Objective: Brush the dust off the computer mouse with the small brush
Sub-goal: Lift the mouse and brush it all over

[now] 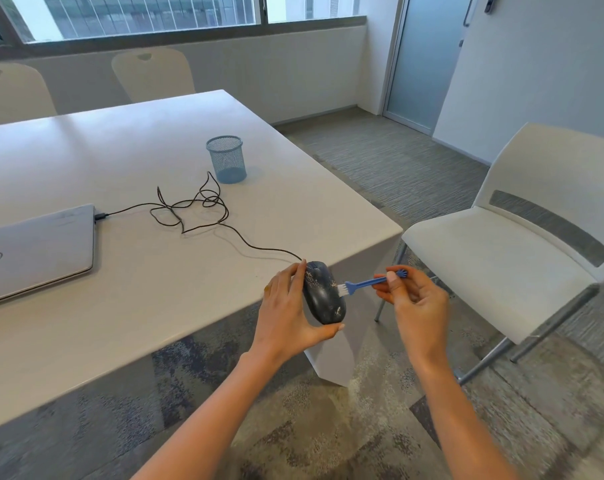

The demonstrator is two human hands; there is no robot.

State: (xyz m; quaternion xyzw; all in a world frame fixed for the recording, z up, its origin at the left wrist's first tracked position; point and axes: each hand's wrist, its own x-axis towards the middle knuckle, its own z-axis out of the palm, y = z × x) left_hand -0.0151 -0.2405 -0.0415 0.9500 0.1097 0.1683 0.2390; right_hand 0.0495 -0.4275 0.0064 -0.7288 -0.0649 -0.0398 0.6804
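Observation:
A dark computer mouse, speckled with pale dust, is held just off the near right corner of the white table. My left hand grips it from the left side and below. My right hand pinches the handle of a small blue brush. The brush's white bristles touch the mouse's right side. The mouse's black cable trails back over the table in loose loops.
A closed silver laptop lies at the table's left, with the cable plugged into it. A blue mesh cup stands further back. A white chair is to the right of the table, and two more stand behind it.

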